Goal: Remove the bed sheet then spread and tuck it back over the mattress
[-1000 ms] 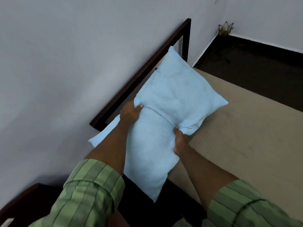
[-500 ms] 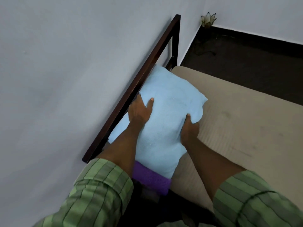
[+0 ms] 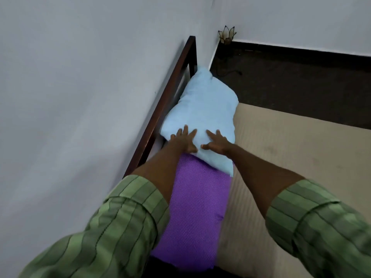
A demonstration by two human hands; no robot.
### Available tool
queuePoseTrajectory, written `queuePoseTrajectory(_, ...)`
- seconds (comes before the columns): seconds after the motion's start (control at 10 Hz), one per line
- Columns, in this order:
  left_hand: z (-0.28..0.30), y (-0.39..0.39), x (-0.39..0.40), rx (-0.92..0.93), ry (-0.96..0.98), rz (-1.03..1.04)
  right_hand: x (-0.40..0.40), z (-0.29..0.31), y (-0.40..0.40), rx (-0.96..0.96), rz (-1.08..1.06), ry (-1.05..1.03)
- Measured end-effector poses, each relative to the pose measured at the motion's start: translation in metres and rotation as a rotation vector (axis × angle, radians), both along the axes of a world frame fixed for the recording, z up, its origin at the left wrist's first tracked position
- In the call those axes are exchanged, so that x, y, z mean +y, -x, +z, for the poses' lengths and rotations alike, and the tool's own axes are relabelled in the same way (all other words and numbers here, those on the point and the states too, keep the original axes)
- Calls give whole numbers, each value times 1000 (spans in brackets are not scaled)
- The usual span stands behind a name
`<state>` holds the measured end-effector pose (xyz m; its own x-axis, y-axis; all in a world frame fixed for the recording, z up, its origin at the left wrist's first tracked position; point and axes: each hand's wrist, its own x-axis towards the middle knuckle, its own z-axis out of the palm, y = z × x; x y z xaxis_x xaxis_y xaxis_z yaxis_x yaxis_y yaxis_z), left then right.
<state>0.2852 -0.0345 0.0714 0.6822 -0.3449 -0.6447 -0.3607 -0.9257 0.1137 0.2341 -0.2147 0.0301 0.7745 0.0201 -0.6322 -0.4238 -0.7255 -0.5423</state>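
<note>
A light blue pillow lies at the head of the bed against the dark wooden headboard. Both hands lie flat on its near end with fingers spread: my left hand on the left, my right hand beside it. A purple pillow lies nearer to me, its far end under the blue one. The beige sheet covers the mattress to the right, smooth and flat.
A pale wall runs along the left behind the headboard. Dark floor lies beyond the bed, with a small lotus-shaped lamp and a cable in the corner.
The blue pillow went from held up in both hands to lying down against the headboard. My hands let go of its edges and now press flat on it; the purple pillow came into view.
</note>
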Motion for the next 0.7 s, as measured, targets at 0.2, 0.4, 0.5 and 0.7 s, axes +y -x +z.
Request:
queuePoseTrajectory(0.2, -41, -7, 13, 2, -25, -45, 23, -27, -9, -2, 150, 79)
queuePoseTrajectory(0.4, -50, -19, 18, 51, -59, -67, 20, -51, -15, 55, 171, 68)
queuePoseTrajectory(0.5, -38, -9, 18, -60, -29, -59, 25, -43, -8, -15, 157, 98)
queuePoseTrajectory(0.7, -4, 17, 9, -274, 162, 23, 31, -19, 15, -143, 3, 104)
